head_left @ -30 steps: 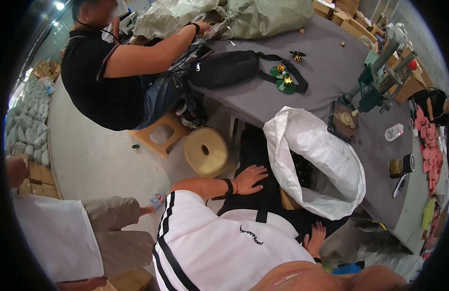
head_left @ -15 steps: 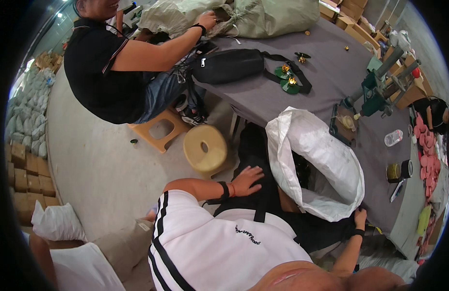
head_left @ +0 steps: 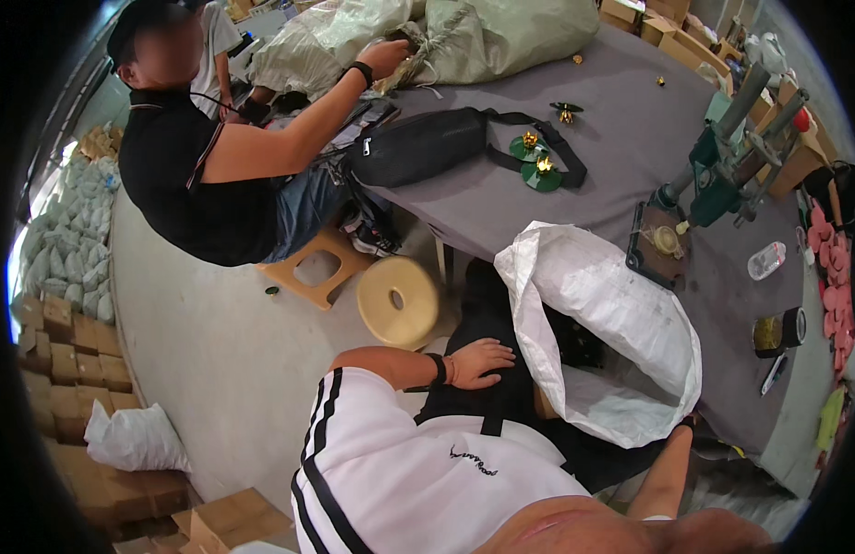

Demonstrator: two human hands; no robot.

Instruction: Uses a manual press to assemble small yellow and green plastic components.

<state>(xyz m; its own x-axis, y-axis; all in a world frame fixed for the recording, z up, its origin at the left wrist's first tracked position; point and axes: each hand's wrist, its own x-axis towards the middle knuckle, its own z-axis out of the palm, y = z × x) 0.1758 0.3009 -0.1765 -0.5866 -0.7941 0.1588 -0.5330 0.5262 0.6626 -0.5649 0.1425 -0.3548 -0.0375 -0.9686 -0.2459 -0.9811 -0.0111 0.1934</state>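
My left hand [head_left: 480, 363] lies flat on my black-trousered thigh, its fingers stretched out and nothing in it. My right hand [head_left: 683, 431] is at my right knee, beside the lower right rim of a white woven sack [head_left: 631, 305]. Its fingers are mostly hidden. The sack stands wide-mouthed between my legs, against the table edge. Dark contents [head_left: 575, 342] show inside it, too dim to name.
A co-worker [head_left: 192, 175] sits left at the grey-covered table [head_left: 621, 120], one hand at pale sacks [head_left: 511, 42]. A black bag [head_left: 423, 148], green-and-gold ornaments [head_left: 542, 174], a green press [head_left: 714, 166], a bottle [head_left: 766, 261] and a jar [head_left: 779, 332] lie about. A yellow stool [head_left: 400, 300] stands nearby.
My left hand has settled flatter on my thigh, fingers closer together. The view has shifted, showing more of the co-worker and a person behind. A person at the lower left has left the view.
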